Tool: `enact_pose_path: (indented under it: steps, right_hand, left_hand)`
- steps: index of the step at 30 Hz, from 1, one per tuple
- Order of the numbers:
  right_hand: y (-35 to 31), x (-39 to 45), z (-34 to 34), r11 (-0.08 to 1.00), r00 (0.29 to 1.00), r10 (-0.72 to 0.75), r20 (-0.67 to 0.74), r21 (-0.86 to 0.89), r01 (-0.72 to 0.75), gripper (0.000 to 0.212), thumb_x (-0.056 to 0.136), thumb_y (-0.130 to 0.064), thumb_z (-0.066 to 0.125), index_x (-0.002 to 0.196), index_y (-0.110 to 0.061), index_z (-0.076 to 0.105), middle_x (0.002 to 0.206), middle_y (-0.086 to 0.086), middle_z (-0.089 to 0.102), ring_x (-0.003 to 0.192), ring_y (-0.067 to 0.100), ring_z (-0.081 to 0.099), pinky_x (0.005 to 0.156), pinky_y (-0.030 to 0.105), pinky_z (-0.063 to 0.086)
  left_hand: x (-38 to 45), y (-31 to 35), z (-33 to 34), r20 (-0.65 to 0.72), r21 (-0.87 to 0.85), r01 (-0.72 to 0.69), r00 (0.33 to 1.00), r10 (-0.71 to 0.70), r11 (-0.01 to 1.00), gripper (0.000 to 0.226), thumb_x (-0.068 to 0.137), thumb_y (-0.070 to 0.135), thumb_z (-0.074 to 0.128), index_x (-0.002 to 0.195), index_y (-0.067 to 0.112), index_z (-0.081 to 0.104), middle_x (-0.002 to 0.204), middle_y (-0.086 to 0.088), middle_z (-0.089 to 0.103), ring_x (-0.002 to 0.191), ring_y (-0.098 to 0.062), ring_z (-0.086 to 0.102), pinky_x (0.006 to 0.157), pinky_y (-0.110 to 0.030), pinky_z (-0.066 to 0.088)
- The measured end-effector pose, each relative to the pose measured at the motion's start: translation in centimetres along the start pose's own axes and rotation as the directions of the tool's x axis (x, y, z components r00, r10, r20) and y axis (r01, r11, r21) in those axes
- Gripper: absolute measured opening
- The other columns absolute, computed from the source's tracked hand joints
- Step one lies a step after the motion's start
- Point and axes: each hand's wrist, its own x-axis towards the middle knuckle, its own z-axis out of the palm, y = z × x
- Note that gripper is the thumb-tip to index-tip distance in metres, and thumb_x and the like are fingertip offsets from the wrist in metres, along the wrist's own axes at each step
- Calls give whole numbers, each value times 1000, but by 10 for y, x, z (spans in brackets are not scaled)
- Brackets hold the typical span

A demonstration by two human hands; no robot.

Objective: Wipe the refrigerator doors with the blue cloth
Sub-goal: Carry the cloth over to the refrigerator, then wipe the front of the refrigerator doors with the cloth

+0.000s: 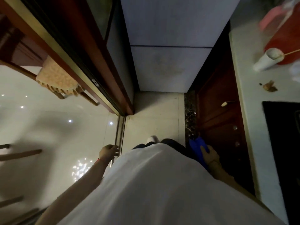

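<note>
The pale grey refrigerator (172, 30) stands straight ahead, its upper door above a dark seam and its lower door (165, 69) reaching down to the floor. My right hand (209, 155) hangs low at my right side, shut on the blue cloth (197, 146), well short of the doors. My left hand (108, 151) hangs at my left side beside the sliding door track, fingers loosely curled and holding nothing. My white shirt hides my lower body.
A red-brown sliding door frame (97, 67) runs along the left. Dark wooden cabinets (222, 120) and a white countertop (246, 111) line the right, with a black cooktop (282, 135), a white cup (267, 60) and a red container (285, 38). A chair (55, 78) stands beyond the glass.
</note>
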Motion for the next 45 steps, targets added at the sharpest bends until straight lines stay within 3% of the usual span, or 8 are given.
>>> enact_pose_path:
  steps: [3,8,13,20,26,33,39,45]
  right_hand:
    - [-47,27,-5,998,999,-33,-5,-47,32,45,101,-29,47,138,-4,44,139,25,48,125,43,46,104,44,38]
    - [-87,69,-10,996,997,17,77,-88,-10,46,102,-27,46,138,1,42,137,26,49,124,44,47,102,43,39]
    - [-140,118,-26,998,997,53,63,-48,-50,65,94,-50,45,141,-5,41,139,24,48,126,41,46,106,44,38]
    - [-295,167,-85,914,903,-402,-153,-1,406,78,83,-63,38,128,-2,54,121,23,60,112,39,57,93,35,43]
    - [-441,153,-150,541,430,-788,-441,-162,825,53,93,-44,44,127,-5,55,111,15,58,102,25,56,92,18,38]
    - [-617,78,-234,93,-261,-732,-630,-471,877,36,98,-25,52,127,-5,57,105,9,47,90,25,52,89,12,38]
    - [-738,-12,-301,-81,-614,-462,-640,-659,747,32,99,-17,54,128,-5,58,100,15,50,89,29,50,85,27,42]
    - [-839,-99,-354,-47,-815,-252,-522,-835,549,33,101,-24,52,131,-12,58,104,20,58,89,27,47,77,31,41]
  left_hand:
    - [22,50,-10,6,-46,-42,999,43,998,30,97,14,53,113,-7,66,95,-16,67,81,-30,62,86,-43,55]
    - [58,114,-4,11,55,-31,999,30,998,28,98,14,52,115,-3,67,98,-14,67,74,-19,61,66,-25,48]
    - [92,184,5,7,116,-64,998,63,991,29,97,22,52,110,5,71,97,-5,66,92,-24,60,87,-29,44]
    - [150,305,6,-68,-1,-286,956,285,958,18,80,39,57,78,26,70,99,-15,76,97,-32,71,92,-50,56]
    - [94,459,-26,-230,-84,-618,775,588,782,21,90,41,55,103,28,64,105,-4,70,101,-20,65,87,-29,50]
    - [6,618,-106,-542,46,-955,223,810,294,20,99,28,54,115,23,63,104,9,68,91,9,63,76,-3,46]
    - [-76,706,-170,-716,298,-954,-240,656,-24,26,99,20,54,123,16,61,120,4,66,106,-10,64,93,-21,50]
    - [-113,772,-211,-770,392,-908,-411,488,-145,48,96,22,57,142,13,45,138,-2,53,127,-21,52,109,-39,44]
